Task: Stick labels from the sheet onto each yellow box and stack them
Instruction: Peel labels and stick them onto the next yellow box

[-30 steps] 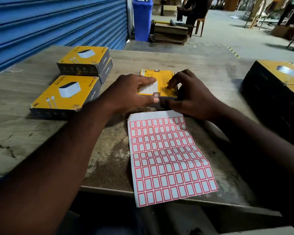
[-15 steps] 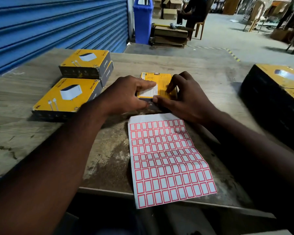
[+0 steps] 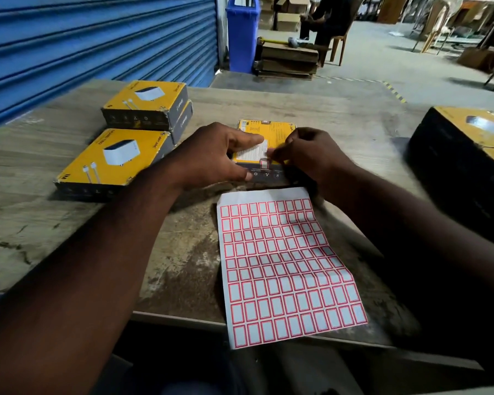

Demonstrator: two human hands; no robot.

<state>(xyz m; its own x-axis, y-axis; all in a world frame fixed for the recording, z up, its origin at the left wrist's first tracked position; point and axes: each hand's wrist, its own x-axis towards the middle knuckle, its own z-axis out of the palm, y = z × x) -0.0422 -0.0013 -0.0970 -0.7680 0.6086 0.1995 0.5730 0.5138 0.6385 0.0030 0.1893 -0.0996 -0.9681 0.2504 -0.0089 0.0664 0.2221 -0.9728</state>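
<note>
A brand word that looked like "LAPCARE" ran near the right edge of the near-left yellow cardboard box [image 3: 109, 163]. The same word showed in pale letters on the dark side of the top yellow cardboard box of the stack behind [image 3: 146, 101]. The middle yellow cardboard box [image 3: 277, 132] bore a white panel of print too small to read. The labels on the white paper sheet of red-bordered labels [image 3: 285, 266] were blank.
</note>
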